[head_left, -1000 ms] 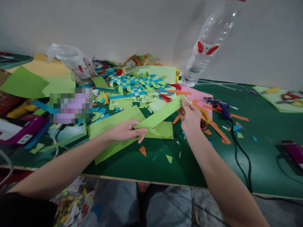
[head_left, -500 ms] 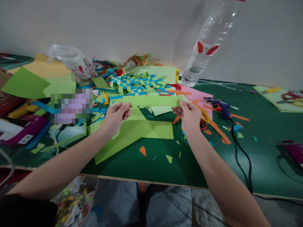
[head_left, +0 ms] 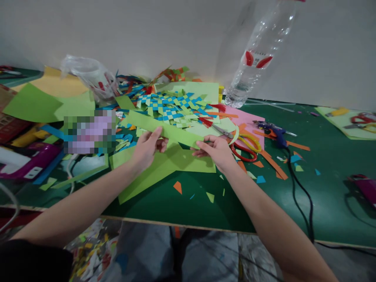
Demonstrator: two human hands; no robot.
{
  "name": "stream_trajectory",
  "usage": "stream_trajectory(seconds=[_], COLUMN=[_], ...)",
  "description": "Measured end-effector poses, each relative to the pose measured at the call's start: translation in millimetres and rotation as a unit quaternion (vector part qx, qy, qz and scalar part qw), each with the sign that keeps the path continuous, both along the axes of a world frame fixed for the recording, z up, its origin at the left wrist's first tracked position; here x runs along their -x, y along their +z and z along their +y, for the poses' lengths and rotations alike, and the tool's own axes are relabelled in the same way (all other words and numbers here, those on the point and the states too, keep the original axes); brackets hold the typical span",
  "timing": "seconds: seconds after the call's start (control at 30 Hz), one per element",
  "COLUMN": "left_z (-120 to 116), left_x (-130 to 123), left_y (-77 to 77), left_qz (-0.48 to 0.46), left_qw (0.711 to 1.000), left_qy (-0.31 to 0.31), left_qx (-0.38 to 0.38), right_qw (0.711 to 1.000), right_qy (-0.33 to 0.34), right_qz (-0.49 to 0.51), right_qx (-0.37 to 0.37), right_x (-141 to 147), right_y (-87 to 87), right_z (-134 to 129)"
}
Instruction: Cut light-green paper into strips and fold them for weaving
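Note:
A light green paper strip point(head_left: 173, 132) is held slantwise above the table, its left end higher in view. My left hand point(head_left: 150, 147) pinches its lower edge near the middle, thumb on top. At the strip's right end my right hand point(head_left: 213, 150) grips it between thumb and fingers. Beneath both hands lie larger green paper pieces point(head_left: 147, 184). Scissors with red and yellow handles point(head_left: 249, 143) rest just right of my right hand. Behind the strip is a pile of blue-and-green woven paper point(head_left: 167, 105).
A clear plastic bottle point(head_left: 249, 66) leans at the wall. A blue glue gun point(head_left: 277, 135) with a black cord sits on the right, near pink paper point(head_left: 249, 115). A bagged cup point(head_left: 95, 76) stands back left. Paper scraps point(head_left: 178, 187) dot the green table point(head_left: 211, 209).
The strip has gone from level to slanting, its right end lower. My right hand has moved left and down, uncovering the scissors; my left hand now holds nearer the strip's middle.

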State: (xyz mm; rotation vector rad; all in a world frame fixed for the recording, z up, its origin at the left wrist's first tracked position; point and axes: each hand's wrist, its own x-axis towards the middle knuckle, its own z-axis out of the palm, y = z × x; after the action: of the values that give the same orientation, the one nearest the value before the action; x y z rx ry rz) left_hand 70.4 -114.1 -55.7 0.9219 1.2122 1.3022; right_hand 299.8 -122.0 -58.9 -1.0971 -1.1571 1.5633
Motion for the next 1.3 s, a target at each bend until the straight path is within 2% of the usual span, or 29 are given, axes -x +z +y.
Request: stream_trajectory(seconds=[0.1, 0.2, 0.37, 0.47, 0.87, 1.1, 1.2, 1.3], left_z=[-4.3, -6.7, -11.9, -14.7, -21.5, -23.1, -23.6, -24.5], left_x=[0.3, 2.3, 0.2, -1.2, -8.0, -3.9, -3.1, -5.3], left_y=[-1.7, -1.3, 7.3, 10.8, 13.9, 4.5, 5.3, 9.7], left_qz=[0.082, 0.15, 0.28, 0.32, 0.314, 0.28, 0.271, 0.319], left_qw=[0.994, 0.983, 0.948, 0.933, 0.941, 0.948, 0.946, 0.917], left_qy=[-0.069, -0.106, -0.143, -0.147, -0.095, -0.076, -0.125, -0.225], left_qx=[-0.001, -0.02, -0.046, -0.067, -0.083, -0.129, -0.129, -0.082], right_qw=[0.997, 0.99, 0.981, 0.979, 0.978, 0.979, 0.98, 0.98], right_qy=[0.078, 0.139, 0.183, 0.19, 0.197, 0.196, 0.19, 0.192], right_qz=[-0.013, -0.035, -0.062, -0.075, -0.063, -0.056, -0.061, -0.054], right_qx=[0.012, 0.017, -0.003, -0.008, -0.005, 0.002, -0.008, -0.018], right_x=[0.9, 2.4, 6.9, 9.0, 10.6, 10.8, 11.0, 10.9], right_y=[0.8, 2.3, 2.0, 3.6, 9.9, 10.8, 8.3, 6.4], right_z=[-3.0, -6.0, -11.1, -13.5, -16.4, -17.2, -17.1, -17.4])
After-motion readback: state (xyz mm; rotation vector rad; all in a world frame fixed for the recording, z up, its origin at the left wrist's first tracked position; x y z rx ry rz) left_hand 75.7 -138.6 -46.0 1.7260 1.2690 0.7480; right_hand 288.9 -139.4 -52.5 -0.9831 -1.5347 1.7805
